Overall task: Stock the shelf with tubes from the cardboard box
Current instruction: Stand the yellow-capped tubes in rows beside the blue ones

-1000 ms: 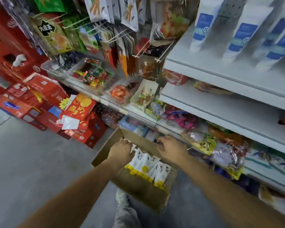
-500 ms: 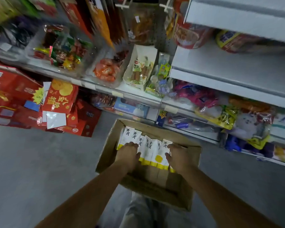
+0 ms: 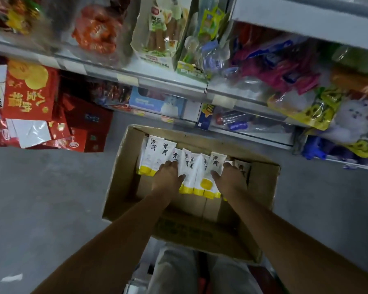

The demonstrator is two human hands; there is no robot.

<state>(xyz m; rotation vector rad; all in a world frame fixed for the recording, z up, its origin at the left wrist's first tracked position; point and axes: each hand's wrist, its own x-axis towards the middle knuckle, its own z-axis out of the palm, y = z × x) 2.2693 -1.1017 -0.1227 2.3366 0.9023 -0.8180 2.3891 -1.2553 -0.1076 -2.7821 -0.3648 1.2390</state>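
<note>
Tubes (image 3: 197,172) in the box (image 3: 119,177) are gripped by left hand (image 3: 168,179) and right hand (image 3: 232,181), fingers curled round the bunch.

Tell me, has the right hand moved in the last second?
Yes. The right hand has come back from the far rim of the cardboard box toward its middle, onto the tubes.

shelf goods (image 3: 98,32) blurred | red boxes (image 3: 28,96) cut off left | tubes (image 3: 187,166) partly under left hand (image 3: 168,179), right hand (image 3: 229,181)

Grey floor (image 3: 40,198) — stocked white shelves (image 3: 170,81) behind.
</note>
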